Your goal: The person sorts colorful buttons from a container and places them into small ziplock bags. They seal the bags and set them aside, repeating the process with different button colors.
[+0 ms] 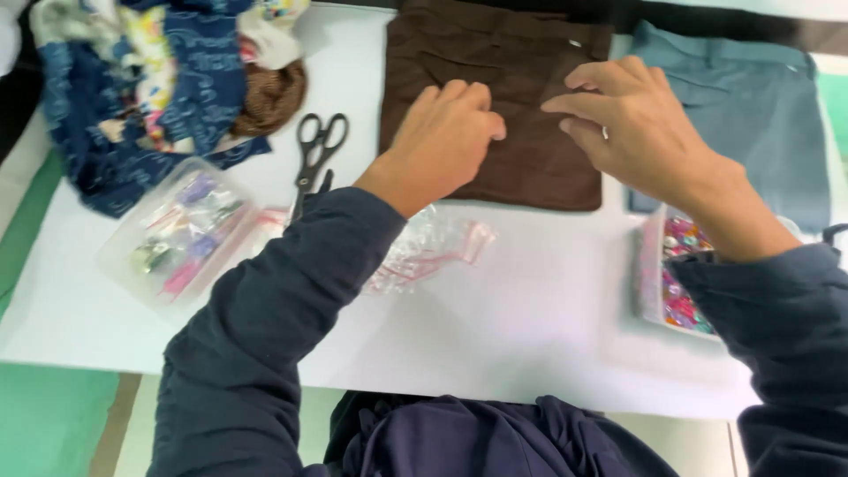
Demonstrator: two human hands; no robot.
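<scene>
On white table (530, 336), left hand (446, 141) curled loosely, knuckles pressing brown garment (503, 79); right hand (632, 119) hovers above it, fingers extended, gripping nothing. Scissors (316, 159) nearby.

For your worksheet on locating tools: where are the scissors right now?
In the head view, the black scissors lie on the white table, left of the brown cloth and the left hand.

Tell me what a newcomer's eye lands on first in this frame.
Both hands on the brown cloth at top centre: the left hand rests curled on it, the right hand pinches at it with its fingertips. Next come the scissors to the left and the box of bright beads at the right edge.
</scene>
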